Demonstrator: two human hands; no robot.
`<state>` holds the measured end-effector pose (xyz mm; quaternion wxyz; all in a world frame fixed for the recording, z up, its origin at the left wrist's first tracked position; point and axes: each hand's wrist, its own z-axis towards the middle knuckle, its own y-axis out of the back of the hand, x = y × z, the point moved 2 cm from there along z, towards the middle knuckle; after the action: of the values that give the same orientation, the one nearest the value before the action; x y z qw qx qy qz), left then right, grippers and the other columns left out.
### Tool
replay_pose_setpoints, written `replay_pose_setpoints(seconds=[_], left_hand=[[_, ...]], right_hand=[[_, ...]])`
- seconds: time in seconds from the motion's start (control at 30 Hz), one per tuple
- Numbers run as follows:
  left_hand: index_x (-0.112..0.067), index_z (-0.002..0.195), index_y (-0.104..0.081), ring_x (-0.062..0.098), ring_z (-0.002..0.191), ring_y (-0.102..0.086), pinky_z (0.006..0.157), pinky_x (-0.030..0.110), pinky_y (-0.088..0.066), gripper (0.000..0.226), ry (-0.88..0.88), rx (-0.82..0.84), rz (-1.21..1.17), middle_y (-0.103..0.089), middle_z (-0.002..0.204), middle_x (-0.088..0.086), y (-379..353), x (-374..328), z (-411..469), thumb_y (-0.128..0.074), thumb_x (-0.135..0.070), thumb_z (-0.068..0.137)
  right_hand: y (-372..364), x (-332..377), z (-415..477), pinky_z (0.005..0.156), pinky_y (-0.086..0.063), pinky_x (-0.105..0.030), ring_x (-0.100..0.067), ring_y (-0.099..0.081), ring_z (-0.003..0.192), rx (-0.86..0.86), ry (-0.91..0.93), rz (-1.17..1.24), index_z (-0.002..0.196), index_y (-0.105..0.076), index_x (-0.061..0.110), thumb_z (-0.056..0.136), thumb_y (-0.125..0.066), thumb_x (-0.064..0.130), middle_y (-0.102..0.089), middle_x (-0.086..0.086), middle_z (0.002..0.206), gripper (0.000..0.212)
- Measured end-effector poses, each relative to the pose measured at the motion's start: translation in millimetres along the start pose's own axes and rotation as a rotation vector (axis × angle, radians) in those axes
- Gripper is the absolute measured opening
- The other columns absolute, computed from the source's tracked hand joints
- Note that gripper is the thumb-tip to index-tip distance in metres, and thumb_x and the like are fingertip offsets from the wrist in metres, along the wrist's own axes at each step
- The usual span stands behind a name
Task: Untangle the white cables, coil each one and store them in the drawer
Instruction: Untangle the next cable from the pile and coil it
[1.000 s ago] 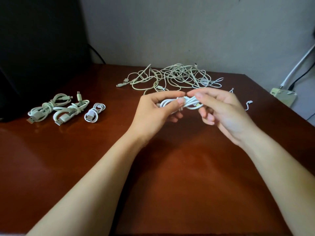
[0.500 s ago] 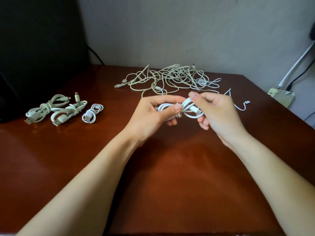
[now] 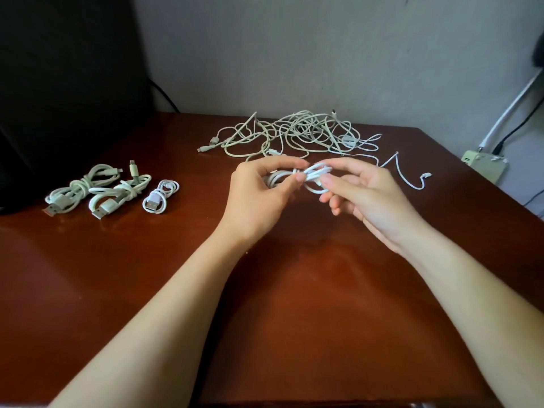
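Pinching a half-wound white cable [image 3: 316, 173] between them, both hands hover above a glossy, reddish-brown wooden table [image 3: 294, 304] that mirrors them faintly. The left hand [image 3: 259, 195] curls its thumb and forefinger round the bundle's smooth, rounded loops. The right hand [image 3: 362, 198] nips the strand at the bundle's other end between thumb and forefinger, with its remaining fingers loosely bent underneath.

Just beyond the fingertips of both hands, towards the matte grey wall [image 3: 323, 54], lies a tangled heap [image 3: 297, 134] of thin, off-white cords, looped and crossed over one another. Out past the right hand's knuckles a slim white strand bends in a sharp kink and ends in a small plug [image 3: 426, 174]; whether it joins the held bundle cannot be traced.

Well apart to the left of the left hand, three finished coils lie side by side on the wood: a pale greenish coil [image 3: 78, 188] farthest out, a knotted middle coil [image 3: 117, 195] with a flat metal plug, and a small tight coil [image 3: 159, 197] nearest the hand. Behind them rises a large black slab [image 3: 59, 69].
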<state>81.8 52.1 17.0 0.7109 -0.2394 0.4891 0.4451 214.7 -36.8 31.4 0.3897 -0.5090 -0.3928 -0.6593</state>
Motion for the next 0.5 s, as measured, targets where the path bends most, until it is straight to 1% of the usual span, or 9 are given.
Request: replay_pose_setpoints(seconds=[0.1, 0.23, 0.4, 0.5], left_hand=[[-0.029, 0.081, -0.071, 0.005, 0.053, -0.055, 0.057, 0.019, -0.046, 0.023, -0.003, -0.031, -0.015, -0.066, 0.063, -0.013, 0.2, -1.0, 0.3, -0.069, -0.007, 0.086], [-0.025, 0.082, -0.072, 0.005, 0.054, -0.055, 0.057, 0.017, -0.045, 0.021, 0.016, -0.056, -0.061, -0.066, 0.065, -0.011, -1.0, -1.8, 0.2, -0.068, -0.005, 0.086], [-0.013, 0.084, -0.072, 0.011, 0.054, -0.052, 0.055, 0.018, -0.044, 0.016, 0.144, -0.070, -0.253, -0.065, 0.072, 0.007, 1.8, -1.6, 0.9, -0.064, 0.001, 0.087], [-0.010, 0.084, -0.071, 0.009, 0.050, -0.051, 0.051, 0.017, -0.040, 0.014, 0.215, -0.040, -0.292, -0.063, 0.069, 0.009, 2.3, -0.4, 1.3, -0.063, 0.001, 0.087]], right_hand=[[-0.6, 0.5, -0.3, 0.054, -0.046, -0.019, -0.008, -0.053, 0.053, 0.005, 0.063, -0.033, 0.104, -0.064, 0.020, 0.085, -0.065, 0.000, -0.063, 0.001, 0.060, 0.028], [0.0, 1.0, -0.4, 0.055, -0.046, -0.019, -0.007, -0.055, 0.053, 0.012, 0.117, -0.040, 0.102, -0.062, 0.022, 0.081, -0.065, -0.008, -0.060, 0.003, 0.057, 0.036], [-2.8, 3.3, -2.2, 0.067, -0.050, -0.016, -0.009, -0.061, 0.058, 0.057, 0.228, -0.194, 0.105, -0.058, 0.027, 0.077, -0.070, -0.010, -0.068, 0.003, 0.067, 0.047], [-3.2, 0.3, -0.8, 0.065, -0.050, -0.017, -0.010, -0.064, 0.060, 0.019, 0.284, -0.267, 0.104, -0.060, 0.030, 0.078, -0.071, -0.006, -0.069, 0.001, 0.067, 0.045]])
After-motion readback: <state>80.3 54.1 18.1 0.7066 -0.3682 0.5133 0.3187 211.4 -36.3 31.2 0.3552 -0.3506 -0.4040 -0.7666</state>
